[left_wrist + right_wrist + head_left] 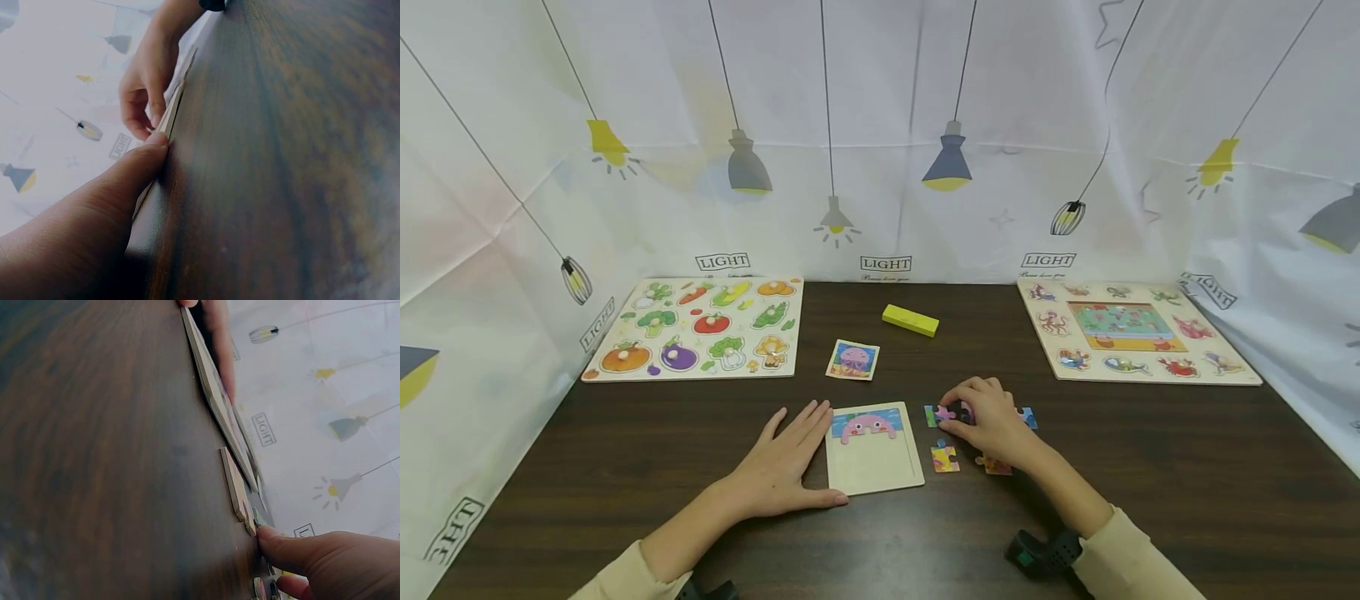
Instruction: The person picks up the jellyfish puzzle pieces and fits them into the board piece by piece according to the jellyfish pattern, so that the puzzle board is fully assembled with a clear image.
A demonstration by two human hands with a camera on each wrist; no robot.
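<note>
On the table [880, 550]: puzzle tray [877, 468] near center, left hand [782, 471] along its left edge, joined pieces [868, 426] in its far end. Loose pieces [945, 458] just right of tray, right hand [992, 421] among them. Card [852, 360] behind tray; block [910, 320] behind card, slightly right. First board [700, 377] at back left, second board [1054, 343] at back right. Curtain [895, 192] behind the table.

Beyond the left hand [782, 471] and right hand [992, 421], the white backdrop [876, 108] repeats boxed "LIGHT"; its tilted label [454, 531] left of the left hand reads "THE".
</note>
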